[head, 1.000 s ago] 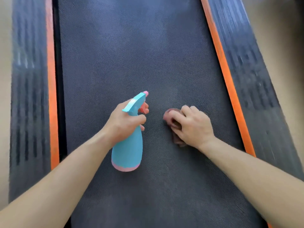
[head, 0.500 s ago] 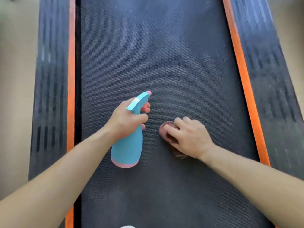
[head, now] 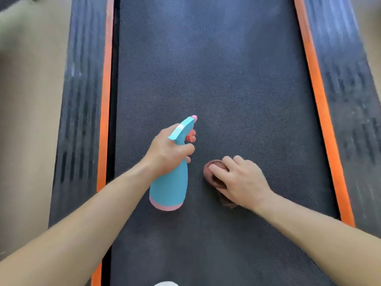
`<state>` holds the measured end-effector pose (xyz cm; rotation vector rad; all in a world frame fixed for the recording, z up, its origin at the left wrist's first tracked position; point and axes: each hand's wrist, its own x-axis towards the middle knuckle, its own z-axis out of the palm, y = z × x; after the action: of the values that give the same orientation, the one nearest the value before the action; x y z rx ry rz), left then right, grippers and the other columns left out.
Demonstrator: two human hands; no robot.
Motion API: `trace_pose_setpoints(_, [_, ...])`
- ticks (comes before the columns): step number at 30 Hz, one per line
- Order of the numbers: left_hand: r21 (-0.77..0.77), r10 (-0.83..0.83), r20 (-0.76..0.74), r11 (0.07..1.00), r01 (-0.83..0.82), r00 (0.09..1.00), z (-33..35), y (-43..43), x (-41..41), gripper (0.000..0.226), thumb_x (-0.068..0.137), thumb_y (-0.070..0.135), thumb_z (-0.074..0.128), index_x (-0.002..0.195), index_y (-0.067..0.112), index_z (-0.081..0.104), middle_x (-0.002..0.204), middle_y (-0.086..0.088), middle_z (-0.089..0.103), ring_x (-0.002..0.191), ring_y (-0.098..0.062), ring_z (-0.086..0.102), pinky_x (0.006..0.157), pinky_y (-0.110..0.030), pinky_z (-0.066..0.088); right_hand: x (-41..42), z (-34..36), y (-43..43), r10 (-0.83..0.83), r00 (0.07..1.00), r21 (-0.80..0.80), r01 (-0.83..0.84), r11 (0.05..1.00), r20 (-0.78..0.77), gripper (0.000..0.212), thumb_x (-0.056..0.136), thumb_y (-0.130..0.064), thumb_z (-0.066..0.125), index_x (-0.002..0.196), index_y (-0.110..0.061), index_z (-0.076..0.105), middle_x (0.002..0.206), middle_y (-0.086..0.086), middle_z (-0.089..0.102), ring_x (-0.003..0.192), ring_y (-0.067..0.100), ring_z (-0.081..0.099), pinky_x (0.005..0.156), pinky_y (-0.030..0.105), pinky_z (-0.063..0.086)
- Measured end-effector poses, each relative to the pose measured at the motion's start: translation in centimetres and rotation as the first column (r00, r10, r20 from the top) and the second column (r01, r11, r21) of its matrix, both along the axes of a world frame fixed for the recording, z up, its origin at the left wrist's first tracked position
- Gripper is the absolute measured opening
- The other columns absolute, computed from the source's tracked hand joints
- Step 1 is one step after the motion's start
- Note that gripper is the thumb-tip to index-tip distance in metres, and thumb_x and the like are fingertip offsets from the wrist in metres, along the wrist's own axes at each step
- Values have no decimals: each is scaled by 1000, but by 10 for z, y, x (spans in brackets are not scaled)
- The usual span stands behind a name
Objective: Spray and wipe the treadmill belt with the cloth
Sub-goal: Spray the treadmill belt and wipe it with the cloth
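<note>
The left hand (head: 168, 150) grips a smooth turquoise plastic spray bottle (head: 170, 184); the right hand (head: 240, 178) presses a crumpled brown cloth (head: 214, 175), fingers curled, onto the finely woven dark belt (head: 206, 69).

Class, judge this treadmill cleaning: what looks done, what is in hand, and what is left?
Done: both tools are taken up; no wet patch shows, so spraying cannot be confirmed. In hand: the left hand grips the spray bottle, nozzle aimed up the belt, while the right hand holds the cloth down on it. Left: probably wiping the stretch ahead.
</note>
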<state>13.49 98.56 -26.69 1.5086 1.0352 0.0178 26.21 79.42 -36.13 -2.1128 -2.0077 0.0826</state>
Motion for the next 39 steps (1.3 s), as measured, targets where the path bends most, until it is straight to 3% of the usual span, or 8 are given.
trace_pose_setpoints(2, [-21, 25, 4, 999, -25, 1000, -2, -1, 3, 56, 71, 12, 63, 109, 52, 66, 112, -5, 72, 77, -20, 69, 63, -29, 61, 24, -3, 24, -18, 999, 2, 18, 1000, 50, 30, 85, -47, 59, 106, -26, 63, 92, 5, 56, 72, 30, 53, 53, 36, 44])
trace_pose_setpoints(4, [-31, 23, 3, 999, -23, 1000, -5, -2, 6, 52, 69, 14, 63, 106, 50, 68, 111, -3, 72, 81, -20, 71, 70, -37, 65, 48, -4, 62, -270, 962, 43, 268, 962, 40, 29, 85, -49, 63, 105, -28, 62, 93, 6, 56, 75, 32, 56, 54, 35, 43])
trace_pose_setpoints(8, [-20, 2, 41, 1000, -1, 999, -5, -4, 18, 56, 79, 3, 64, 119, 43, 70, 111, -5, 71, 81, -14, 66, 64, -27, 61, 79, 2, 109, -551, 835, -8, 551, 835, 3, 32, 90, -51, 60, 113, -30, 60, 103, 7, 58, 89, 35, 58, 62, 38, 46])
trace_pose_setpoints(17, [-10, -86, -32, 996, 86, 996, 0, 5, 76, 57, 62, 19, 64, 118, 31, 74, 101, 0, 75, 93, -22, 74, 75, -42, 66, 51, -4, -13, -413, 910, 22, 412, 911, 27, 33, 85, -49, 60, 112, -30, 65, 91, 4, 54, 76, 31, 52, 54, 36, 44])
trace_pose_setpoints(29, [67, -147, -83, 986, 153, 986, 6, 39, 86, 41, 77, 8, 67, 117, 18, 72, 110, -5, 75, 68, -15, 68, 62, -26, 60, 169, 5, 132, -768, 640, -39, 767, 641, -34, 36, 96, -51, 53, 125, -31, 55, 120, 8, 54, 107, 35, 53, 79, 42, 45])
trace_pose_setpoints(32, [69, -132, -76, 988, 137, 988, 10, 49, 73, 39, 84, 0, 64, 112, 25, 73, 111, -4, 75, 61, -14, 68, 57, -20, 55, 105, 1, 106, -642, 767, 60, 641, 766, -1, 30, 86, -46, 64, 111, -30, 61, 101, 7, 58, 88, 34, 56, 66, 40, 45])
trace_pose_setpoints(36, [78, -87, -78, 993, 93, 993, 9, 53, 55, 39, 81, 1, 66, 111, 26, 73, 111, -6, 75, 60, -14, 67, 57, -20, 55, 58, -1, 71, -146, 989, 26, 146, 989, 19, 33, 82, -48, 66, 109, -30, 60, 94, 4, 56, 77, 30, 55, 59, 37, 44])
trace_pose_setpoints(39, [56, -78, -78, 995, 83, 994, 6, 53, 35, 47, 82, 0, 65, 118, 30, 72, 107, -5, 74, 69, -17, 69, 64, -25, 60, 96, 1, 103, -225, 974, 56, 223, 973, 32, 28, 91, -54, 53, 109, -35, 60, 96, 4, 56, 81, 32, 57, 58, 37, 47])
